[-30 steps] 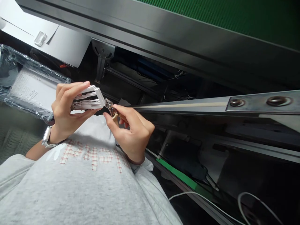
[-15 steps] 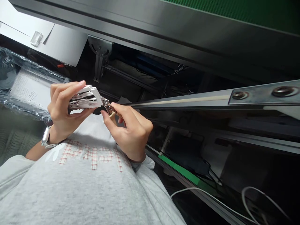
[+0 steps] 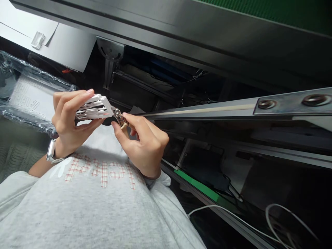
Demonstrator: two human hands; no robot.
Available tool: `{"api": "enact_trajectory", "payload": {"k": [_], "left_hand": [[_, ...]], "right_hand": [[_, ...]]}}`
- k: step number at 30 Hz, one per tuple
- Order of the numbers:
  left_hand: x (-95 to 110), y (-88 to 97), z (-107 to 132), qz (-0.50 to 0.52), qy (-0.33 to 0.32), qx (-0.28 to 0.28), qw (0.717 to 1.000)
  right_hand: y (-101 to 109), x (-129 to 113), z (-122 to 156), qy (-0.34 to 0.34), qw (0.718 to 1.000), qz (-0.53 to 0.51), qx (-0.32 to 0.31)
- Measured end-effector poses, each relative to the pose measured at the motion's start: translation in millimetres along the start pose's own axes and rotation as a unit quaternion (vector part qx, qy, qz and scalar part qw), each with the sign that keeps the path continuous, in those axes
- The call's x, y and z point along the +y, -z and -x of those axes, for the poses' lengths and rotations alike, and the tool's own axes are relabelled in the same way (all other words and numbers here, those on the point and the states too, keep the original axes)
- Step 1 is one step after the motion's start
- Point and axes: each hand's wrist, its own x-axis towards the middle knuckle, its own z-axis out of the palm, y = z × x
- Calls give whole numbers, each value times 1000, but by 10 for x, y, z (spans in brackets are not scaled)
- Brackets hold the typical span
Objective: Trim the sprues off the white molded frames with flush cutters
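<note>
My left hand (image 3: 67, 119) grips a stack of thin white plastic parts (image 3: 94, 110) between fingers above and thumb below. My right hand (image 3: 145, 143) is closed around the beige handles of a small pair of nippers (image 3: 118, 116), whose metal joint shows just past the fingertips. The nippers' jaws meet the right edge of the white parts. Whether the jaws are closed on the plastic cannot be made out. Both hands are held in front of my grey shirt.
A metal beam with a green belt (image 3: 272, 15) crosses above. A metal rail (image 3: 207, 110) runs off to the right. A plastic-lined box (image 3: 33, 100) with white parts stands at left. Above it, a clear piece (image 3: 38, 40) lies on white sheets (image 3: 67, 45). White cable (image 3: 220, 207) hangs lower right.
Both hands keep nearly the same pose, with the nippers still against the white parts' edge. The whole view has shifted slightly.
</note>
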Motion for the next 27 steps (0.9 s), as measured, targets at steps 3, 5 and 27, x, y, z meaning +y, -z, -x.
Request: {"api": "enact_trajectory", "payload": {"k": [3,5,27], "left_hand": [[-5,-2,-1,-3,1,-2,1000],[-9,-5,-2,-2,1,-2,1000],[-25,-72,26,25,24,15,999]], "right_hand": [[7,2,-3,-3,1000,0,-3],[12,3,-4,-4,1000,-4,-4],[35,27,-9,2,1000,-22,-5]]}}
